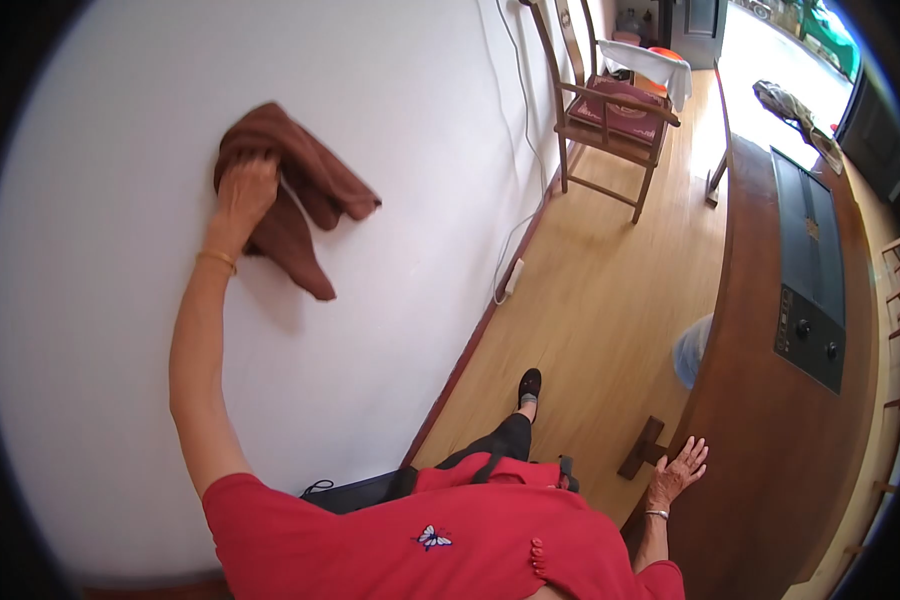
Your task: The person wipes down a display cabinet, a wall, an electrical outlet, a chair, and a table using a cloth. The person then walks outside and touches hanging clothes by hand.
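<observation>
Near right, your right hand [682, 468] lies on the wooden table [745, 425], fingers extended, grasping nothing. Farther, at left, your left hand [247, 190] clutches the brown cloth [315, 175] against the white wall [110, 300]. A chair [620, 112] stands far off.

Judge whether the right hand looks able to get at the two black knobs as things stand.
Probably yes: the right hand lies open on the wooden tabletop, and nothing visible stands between it and the two black knobs.
</observation>
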Demonstrator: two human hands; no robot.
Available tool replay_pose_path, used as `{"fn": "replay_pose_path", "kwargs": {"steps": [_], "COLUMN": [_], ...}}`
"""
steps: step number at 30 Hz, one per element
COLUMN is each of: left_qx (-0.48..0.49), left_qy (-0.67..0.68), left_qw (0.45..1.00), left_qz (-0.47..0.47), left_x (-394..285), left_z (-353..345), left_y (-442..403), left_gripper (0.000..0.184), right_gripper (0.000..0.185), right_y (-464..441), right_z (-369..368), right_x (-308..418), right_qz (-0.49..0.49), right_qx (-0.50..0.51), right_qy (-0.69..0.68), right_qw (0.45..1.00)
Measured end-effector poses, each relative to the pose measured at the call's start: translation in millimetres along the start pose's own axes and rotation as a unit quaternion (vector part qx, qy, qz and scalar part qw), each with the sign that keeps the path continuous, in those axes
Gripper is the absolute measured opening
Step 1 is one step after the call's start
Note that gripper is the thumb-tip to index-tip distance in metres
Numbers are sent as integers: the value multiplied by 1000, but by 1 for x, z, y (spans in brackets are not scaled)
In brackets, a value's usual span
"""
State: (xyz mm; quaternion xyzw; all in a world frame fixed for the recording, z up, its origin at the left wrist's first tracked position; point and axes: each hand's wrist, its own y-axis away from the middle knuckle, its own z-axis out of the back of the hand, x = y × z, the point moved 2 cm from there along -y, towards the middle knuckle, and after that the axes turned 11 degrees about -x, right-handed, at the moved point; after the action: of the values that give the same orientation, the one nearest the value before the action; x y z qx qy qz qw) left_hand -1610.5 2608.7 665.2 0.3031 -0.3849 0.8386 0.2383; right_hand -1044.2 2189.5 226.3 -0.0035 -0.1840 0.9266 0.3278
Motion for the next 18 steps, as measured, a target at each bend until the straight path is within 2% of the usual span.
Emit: {"fn": "replay_pose_path", "kwargs": {"steps": [2, 3, 4, 5, 6, 7, 9, 10, 12, 13, 15, 16, 18], "left_qx": [-33, 23, -28, -4, -38, -3, -175, -164, 11, 185, 217, 375, 415], "left_qy": [-6, -11, -1, -20, -12, -27, 14, 29, 111, 157, 268, 311, 299], "left_qw": [999, 999, 998, 998, 997, 998, 976, 975, 987, 965, 933, 872, 838], "left_qz": [-40, -37, -64, -51, -61, -56, -132, -146, -115, -99, -106, -56, -189], "left_x": [9, 12, 10, 1, -7, -17, -45, -64, -111, -139, -201, -236, -295], "left_z": [-30, -44, -52, -57, -69, -82, -115, -135, -175, -187, -202, -197, -230], "left_y": [-36, -57, -75, -95, -112, -127, -138, -136, -122, -109, -66, -57, 16], "left_gripper": [18, 19, 19, 21, 22, 27, 26, 26, 33, 36, 38, 41, 38], "right_gripper": [74, 72, 71, 71, 71, 70, 69, 68, 70, 70, 74, 74, 77], "right_y": [-10, -24, -41, -63, -86, -110, -154, -172, -196, -199, -202, -198, -198], "right_z": [6, 1, -8, -16, -27, -34, -51, -63, -82, -87, -90, -93, -97], "right_x": [3, 2, -2, -3, -6, -5, 0, -1, -1, 4, 12, 9, 1], "right_qz": [-7, -2, 4, 2, -2, 3, -1, -13, -68, -74, -96, -101, -71], "right_qx": [14, -9, -29, -39, -43, -48, -39, -41, -3, 11, -6, 8, -20], "right_qy": [5, 4, 1, -2, 2, 10, 28, 5, 69, 78, 198, 203, 170], "right_qw": [1000, 1000, 1000, 999, 999, 999, 999, 999, 995, 994, 976, 974, 983]}}
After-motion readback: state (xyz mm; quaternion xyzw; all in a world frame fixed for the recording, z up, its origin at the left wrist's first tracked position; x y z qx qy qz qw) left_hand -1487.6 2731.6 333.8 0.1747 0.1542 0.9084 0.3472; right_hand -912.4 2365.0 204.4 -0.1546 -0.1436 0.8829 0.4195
